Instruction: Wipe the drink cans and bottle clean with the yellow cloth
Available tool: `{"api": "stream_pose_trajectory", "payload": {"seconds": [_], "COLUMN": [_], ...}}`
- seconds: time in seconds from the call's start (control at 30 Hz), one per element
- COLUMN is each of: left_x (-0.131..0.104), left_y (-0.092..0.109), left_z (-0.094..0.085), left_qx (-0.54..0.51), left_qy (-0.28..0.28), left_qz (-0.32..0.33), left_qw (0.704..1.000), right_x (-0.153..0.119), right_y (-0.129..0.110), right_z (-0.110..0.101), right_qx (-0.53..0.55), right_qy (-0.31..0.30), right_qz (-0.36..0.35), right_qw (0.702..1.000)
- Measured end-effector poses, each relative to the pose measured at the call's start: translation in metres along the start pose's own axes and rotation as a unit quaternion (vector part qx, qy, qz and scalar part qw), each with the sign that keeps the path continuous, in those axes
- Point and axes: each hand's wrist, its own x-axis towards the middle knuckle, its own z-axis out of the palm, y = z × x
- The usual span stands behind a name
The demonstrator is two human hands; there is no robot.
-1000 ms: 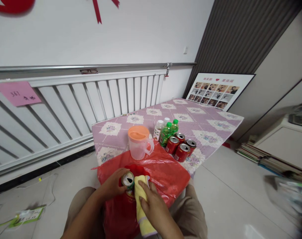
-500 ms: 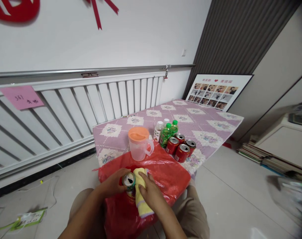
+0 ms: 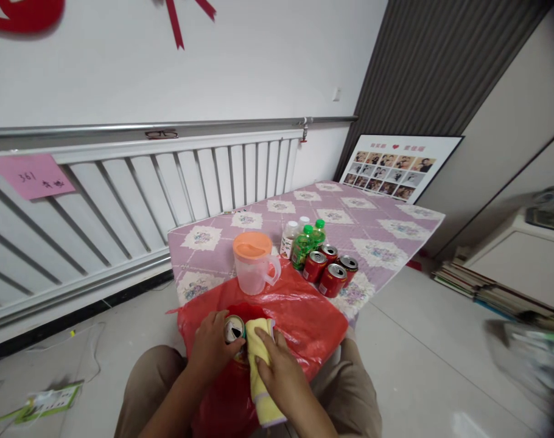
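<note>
An opened drink can (image 3: 234,328) with a silver top stands over the red plastic bag (image 3: 299,304), and the fingers of my left hand (image 3: 215,344) are wrapped round it. My right hand (image 3: 279,362) grips a folded yellow cloth (image 3: 259,371) with a pale purple edge, held close against the can's right side. The cloth's lower end hangs down toward my lap. Most of the can's body is hidden by my fingers and the cloth. Just beyond the hands stands a clear plastic pitcher (image 3: 252,274) with an orange lid.
Several red and dark drink cans (image 3: 332,281) stand right of the pitcher, beside green-capped bottles (image 3: 302,246) and white-capped bottles (image 3: 288,238). The flowered tablecloth (image 3: 377,243) covers the table. Behind it runs a white radiator (image 3: 213,182). A power strip (image 3: 51,401) lies on the floor at left.
My left hand has shifted its hold on the can, its back now turned more upward. The cloth has moved slightly lower with my right hand. The view has moved a little.
</note>
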Motion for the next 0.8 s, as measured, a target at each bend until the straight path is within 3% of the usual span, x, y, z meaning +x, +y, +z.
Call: {"api": "stream_pose_trajectory", "payload": {"seconds": [0.17,0.3,0.43,0.63,0.8], "left_x": [0.005,0.010,0.014,0.016,0.019], "left_y": [-0.005,-0.012,-0.014,-0.009,-0.012], "left_z": [0.000,0.003,-0.003,-0.015,-0.016], "left_qx": [-0.043,-0.076,-0.096,-0.129,-0.140], "left_qy": [-0.021,-0.015,-0.052,-0.085,-0.108], "left_qz": [0.042,0.096,0.146,0.170,0.185], "left_qw": [0.998,0.992,0.983,0.973,0.967], "right_x": [-0.003,0.007,0.022,0.041,0.036], "right_y": [0.001,-0.001,-0.003,-0.001,-0.002], "right_z": [0.002,0.000,-0.003,-0.003,-0.004], "right_qx": [0.001,0.001,-0.003,0.001,-0.005], "right_qy": [-0.002,-0.014,-0.015,-0.009,-0.011], "right_qz": [0.003,0.001,-0.001,-0.022,-0.022], "right_qw": [1.000,1.000,1.000,1.000,1.000]}}
